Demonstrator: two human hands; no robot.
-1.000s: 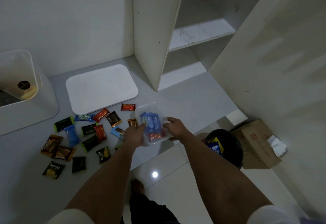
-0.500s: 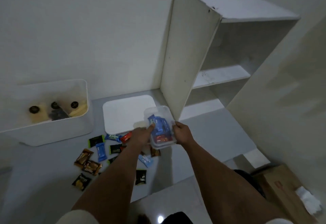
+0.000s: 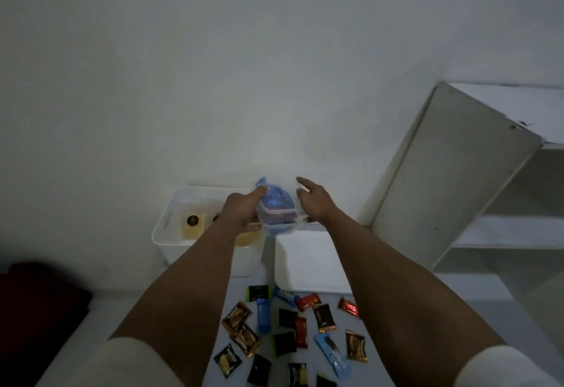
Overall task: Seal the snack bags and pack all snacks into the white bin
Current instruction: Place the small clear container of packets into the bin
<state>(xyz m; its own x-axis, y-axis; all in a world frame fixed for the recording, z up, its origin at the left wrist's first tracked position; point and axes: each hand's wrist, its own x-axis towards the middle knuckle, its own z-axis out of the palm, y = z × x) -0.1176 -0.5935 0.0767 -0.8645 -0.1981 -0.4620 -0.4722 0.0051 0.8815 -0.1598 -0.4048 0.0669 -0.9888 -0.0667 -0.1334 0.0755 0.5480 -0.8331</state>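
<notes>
- Our left hand [image 3: 241, 209] grips the clear snack bag [image 3: 276, 209] of blue packets at its left side, in the middle of the frame, above the right end of the white bin [image 3: 171, 225].
- Our right hand [image 3: 314, 203] is open, its fingers straight and apart from the bag, so one hand alone carries it.
- We cannot tell whether the strip along the bag's mouth is pressed fully closed; if it is not, the packets could spill as the bag tips into the bin.
- The bag hangs close to the bin's right rim and beside the flat white lid [image 3: 311, 261], so a careless drop could land it on the lid or the worktop [image 3: 457, 289].
- The bin already holds yellow packs with dark round tops, so the bag may settle askew on them.
- Many loose snacks [image 3: 293, 334] lie on the worktop at the lower middle of the frame, near our forearms, and a sweep of an arm could scatter them.
- Half a second ago both hands held the bag over the lid near the shelf unit [image 3: 457, 173]; now it is over the bin, and the right hand has let go.
</notes>
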